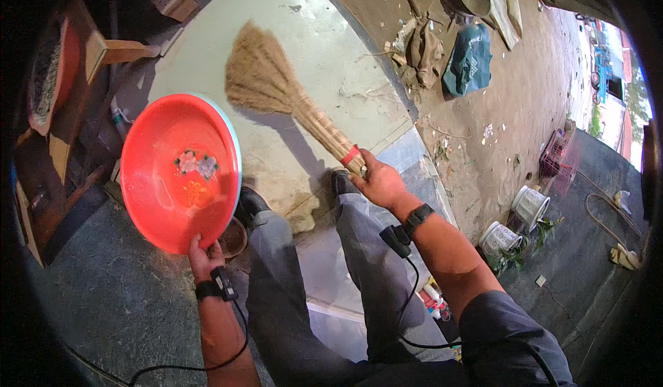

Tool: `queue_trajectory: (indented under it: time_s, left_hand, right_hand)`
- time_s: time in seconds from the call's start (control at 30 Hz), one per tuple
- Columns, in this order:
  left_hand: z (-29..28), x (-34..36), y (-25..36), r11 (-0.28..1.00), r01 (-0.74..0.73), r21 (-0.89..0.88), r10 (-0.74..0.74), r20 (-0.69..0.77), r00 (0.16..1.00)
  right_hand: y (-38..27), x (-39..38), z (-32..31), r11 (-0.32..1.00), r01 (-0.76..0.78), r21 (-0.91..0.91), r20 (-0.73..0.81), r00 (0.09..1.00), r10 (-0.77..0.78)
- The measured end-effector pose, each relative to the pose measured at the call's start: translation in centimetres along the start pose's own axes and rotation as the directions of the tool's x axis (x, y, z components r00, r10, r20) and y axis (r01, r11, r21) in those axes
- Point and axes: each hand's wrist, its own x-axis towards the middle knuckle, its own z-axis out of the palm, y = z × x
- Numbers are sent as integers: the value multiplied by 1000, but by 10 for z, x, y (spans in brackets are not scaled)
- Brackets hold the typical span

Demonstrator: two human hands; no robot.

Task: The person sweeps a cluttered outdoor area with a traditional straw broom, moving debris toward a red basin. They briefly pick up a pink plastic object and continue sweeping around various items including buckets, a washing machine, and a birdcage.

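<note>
My right hand [382, 182] is closed round the handle of a straw broom [311, 114], just below its red band. The broom's spread bristles point up and to the left, over the pale floor. In my left hand [205, 258] is the rim of a red plastic basin [155, 180], gripped at its lower edge. The basin is tilted so its inside shows, with a printed flower pattern at the bottom and a pale blue outer edge on the right. Nothing else lies inside it that I can make out. Part of my left fingers is hidden by the basin.
A small round brown pot [233, 239] sits beside my left shoe. At left stands wooden furniture [69, 145] with a tray on it. A dark green bag [467, 61] and scattered litter lie on bare earth at right, with white buckets [530, 204] nearer. Cables hang from my wrists.
</note>
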Motion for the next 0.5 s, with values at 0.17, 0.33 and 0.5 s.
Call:
queue_trajectory:
  time_s: [0.17, 0.33, 0.5]
  left_hand:
    - [47, 26, -44, 985, 21, -172, -18, 21, 1000]
    - [101, 17, -101, 910, 259, -325, -139, 352, 926]
    - [135, -25, -144, 955, 291, -57, -231, 476, 849]
  right_hand:
    - [87, -45, -17, 978, -202, -44, -78, 977, 198]
    - [173, -153, -54, 830, -546, 114, -200, 805, 558]
    - [155, -208, -51, 870, -470, 149, -219, 842, 492]
